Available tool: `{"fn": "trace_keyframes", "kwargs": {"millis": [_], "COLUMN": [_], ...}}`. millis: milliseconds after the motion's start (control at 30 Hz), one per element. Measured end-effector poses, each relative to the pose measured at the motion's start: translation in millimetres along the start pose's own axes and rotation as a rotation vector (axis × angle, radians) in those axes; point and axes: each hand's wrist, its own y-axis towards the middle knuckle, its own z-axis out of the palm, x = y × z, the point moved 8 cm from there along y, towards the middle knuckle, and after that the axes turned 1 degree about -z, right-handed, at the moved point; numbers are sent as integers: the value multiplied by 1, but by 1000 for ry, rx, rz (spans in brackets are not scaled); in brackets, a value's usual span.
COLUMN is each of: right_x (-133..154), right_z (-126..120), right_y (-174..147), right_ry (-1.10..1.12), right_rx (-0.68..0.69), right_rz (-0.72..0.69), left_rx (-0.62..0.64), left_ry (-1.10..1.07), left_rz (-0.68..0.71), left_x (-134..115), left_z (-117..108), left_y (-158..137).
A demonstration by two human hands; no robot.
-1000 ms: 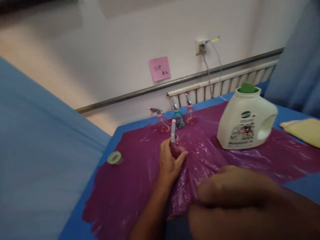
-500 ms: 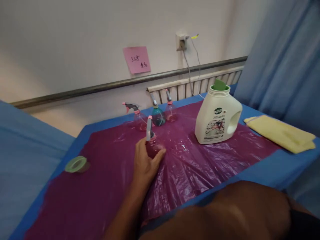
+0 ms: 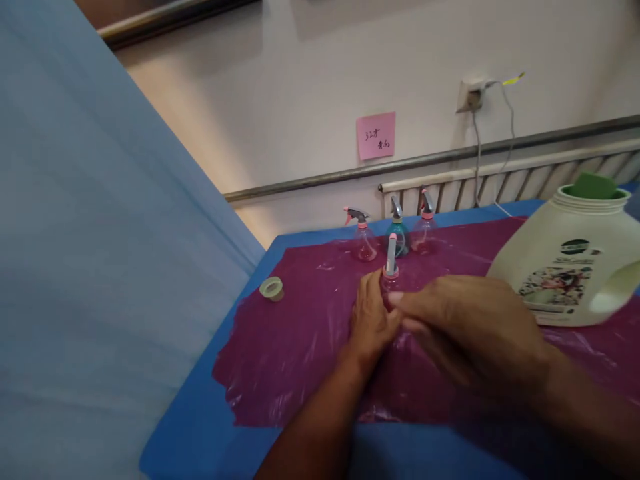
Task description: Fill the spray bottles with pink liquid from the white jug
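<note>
My left hand [image 3: 371, 317] is closed around the lower part of a spray bottle [image 3: 391, 260] with a pink collar and a grey head, upright on the purple plastic sheet [image 3: 295, 353]. In front of it hovers my right hand [image 3: 475, 327], blurred, with thumb and fingers pressed together near the bottle; whatever is between them is hidden. Behind stand two clear spray bottles with pink collars, one on the left [image 3: 365, 243] and one on the right [image 3: 425, 230]. A teal spray bottle [image 3: 399, 233] stands between them.
A large cream detergent jug [image 3: 570, 267] with a green scoop [image 3: 595, 185] in its mouth stands at the right. A small pale green cap [image 3: 271, 288] lies at the left. Blue cloth covers the table [image 3: 200, 407]; a blue curtain [image 3: 100, 233] hangs at the left.
My view has turned left, so the bottles and jug appear further right. The right hand has come up beside the spray bottle. My left hand keeps its hold; the yellow cloth is out of view.
</note>
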Motion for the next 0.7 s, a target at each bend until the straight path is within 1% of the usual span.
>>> {"fn": "trace_keyframes", "kwargs": {"millis": [67, 133, 200, 267, 367, 433, 500, 600, 700], "right_x": [-25, -50, -75, -96, -119, -130, -134, -134, -131], "right_z": [9, 16, 26, 35, 48, 56, 62, 67, 67], "right_y": [-19, -46, -71, -91, -105, -109, -112, -114, -115], "right_ry": [-57, -75, -74, -62, -35, -7, 25, 36, 29], "right_rx": [-56, -126, -144, -158, -134, -104, -79, -55, -54], "right_rz": [72, 166, 265, 356, 482, 552, 591, 603, 595], "left_rx": [-1, -12, -17, -18, -11, 2, 2, -15, -49], "left_ry": [15, 37, 54, 66, 67, 54, 35, -5, -45], "left_rz": [13, 16, -3, -32, -72, -85, -94, -85, -29], "left_x": [-1, -1, 1, 3, 7, 8, 9, 6, -2], "left_z": [1, 3, 4, 5, 5, 6, 5, 0, -8], "left_y": [1, 2, 3, 3, 5, 6, 6, 6, 4]}}
